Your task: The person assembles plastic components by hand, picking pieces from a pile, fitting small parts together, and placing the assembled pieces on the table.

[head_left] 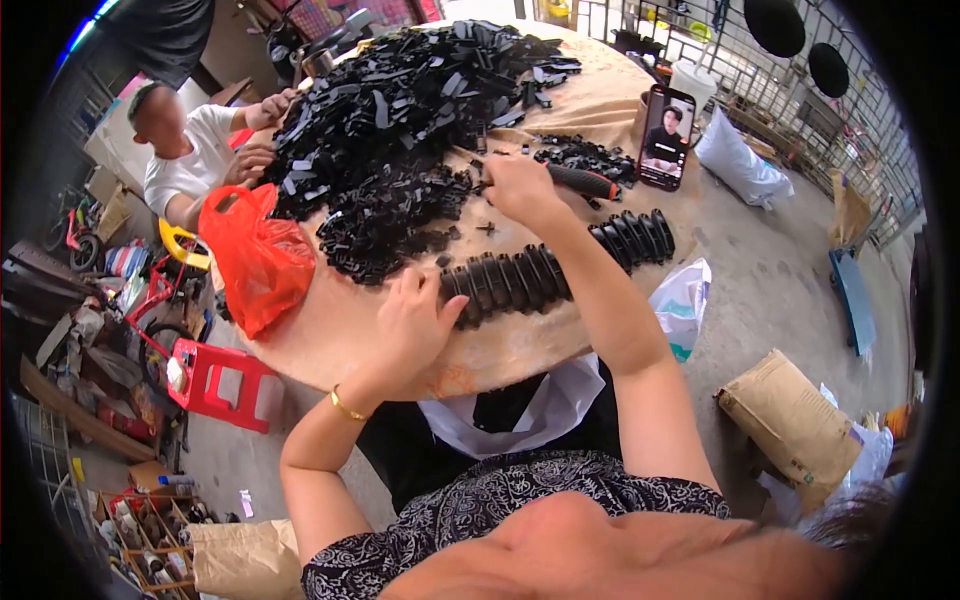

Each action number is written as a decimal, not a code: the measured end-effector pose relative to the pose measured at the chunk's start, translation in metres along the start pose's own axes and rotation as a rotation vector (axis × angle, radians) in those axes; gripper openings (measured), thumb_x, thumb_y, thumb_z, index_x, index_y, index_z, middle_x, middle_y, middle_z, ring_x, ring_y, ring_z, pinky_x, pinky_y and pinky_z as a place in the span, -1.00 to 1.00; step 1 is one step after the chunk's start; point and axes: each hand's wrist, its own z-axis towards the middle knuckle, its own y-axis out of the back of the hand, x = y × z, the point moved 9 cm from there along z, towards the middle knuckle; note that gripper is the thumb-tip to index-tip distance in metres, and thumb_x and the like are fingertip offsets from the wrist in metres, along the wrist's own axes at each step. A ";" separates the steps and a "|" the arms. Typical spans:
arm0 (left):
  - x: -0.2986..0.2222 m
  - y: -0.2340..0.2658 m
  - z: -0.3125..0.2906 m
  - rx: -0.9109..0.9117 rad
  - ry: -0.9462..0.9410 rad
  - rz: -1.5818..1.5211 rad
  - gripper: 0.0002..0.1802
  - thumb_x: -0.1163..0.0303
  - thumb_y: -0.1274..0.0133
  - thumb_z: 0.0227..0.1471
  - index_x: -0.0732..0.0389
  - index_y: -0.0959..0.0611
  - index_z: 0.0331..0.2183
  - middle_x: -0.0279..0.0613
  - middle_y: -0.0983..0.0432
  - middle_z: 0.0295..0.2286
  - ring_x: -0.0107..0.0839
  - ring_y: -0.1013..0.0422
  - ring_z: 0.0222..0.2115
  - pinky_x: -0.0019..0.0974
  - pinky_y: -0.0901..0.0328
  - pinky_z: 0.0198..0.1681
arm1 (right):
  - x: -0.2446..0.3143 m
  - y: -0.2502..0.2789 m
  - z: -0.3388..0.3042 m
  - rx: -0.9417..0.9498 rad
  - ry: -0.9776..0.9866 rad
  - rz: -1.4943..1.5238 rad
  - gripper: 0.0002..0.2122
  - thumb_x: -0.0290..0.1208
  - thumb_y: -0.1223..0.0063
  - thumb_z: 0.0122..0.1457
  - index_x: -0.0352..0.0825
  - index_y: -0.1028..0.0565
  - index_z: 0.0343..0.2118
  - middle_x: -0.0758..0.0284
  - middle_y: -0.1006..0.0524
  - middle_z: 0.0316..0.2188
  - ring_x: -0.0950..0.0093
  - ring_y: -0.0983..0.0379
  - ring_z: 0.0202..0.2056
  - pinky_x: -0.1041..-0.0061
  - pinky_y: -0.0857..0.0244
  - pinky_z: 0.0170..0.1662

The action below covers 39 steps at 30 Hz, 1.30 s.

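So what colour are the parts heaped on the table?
Black; the heaped parts show best in the head view.

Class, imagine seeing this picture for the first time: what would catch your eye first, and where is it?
Probably the big heap of black pieces, covering much of the far side of the cloth-covered table. Next might come the bright red bag at the table's left edge and the lit phone standing upright at its right.

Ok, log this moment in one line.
left hand: at left end of black-part row | right hand: at dark, red-trimmed tool, grip unclear | loose black parts: heaped beyond left hand | phone: upright
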 end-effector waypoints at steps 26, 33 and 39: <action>0.079 -0.039 0.077 -0.110 0.458 -1.804 -0.72 0.18 0.06 0.00 0.21 -0.48 -0.36 -0.35 -0.45 -0.54 -0.59 -0.39 -0.55 -0.54 -0.29 -0.50 | 0.085 0.050 -0.029 -0.195 0.371 0.679 -0.87 -0.51 -0.02 -0.07 -0.38 -0.48 -0.41 0.18 -0.42 -0.58 0.25 -0.36 -0.52 0.43 -0.24 -0.44; 0.085 -0.021 0.073 -0.230 0.418 -1.491 -0.70 0.21 0.00 -0.02 0.26 -0.45 -0.36 -0.39 -0.39 -0.58 -0.71 -0.24 -0.65 -0.64 -0.12 -0.66 | 0.099 0.042 -0.039 -0.207 0.481 0.586 -0.89 -0.49 0.03 -0.05 -0.42 -0.41 -0.45 0.17 -0.38 -0.56 0.17 -0.34 -0.49 0.36 -0.24 -0.44; 0.086 -0.003 0.070 -0.415 0.332 -1.173 -0.70 0.23 0.01 0.00 0.32 -0.44 -0.41 -0.38 -0.36 -0.56 -0.71 -0.19 -0.63 -0.62 -0.11 -0.64 | 0.112 0.039 -0.048 -0.180 0.524 0.260 -0.93 -0.51 0.07 -0.10 -0.38 -0.34 -0.54 0.21 -0.36 -0.58 0.25 -0.36 -0.54 0.40 -0.29 -0.46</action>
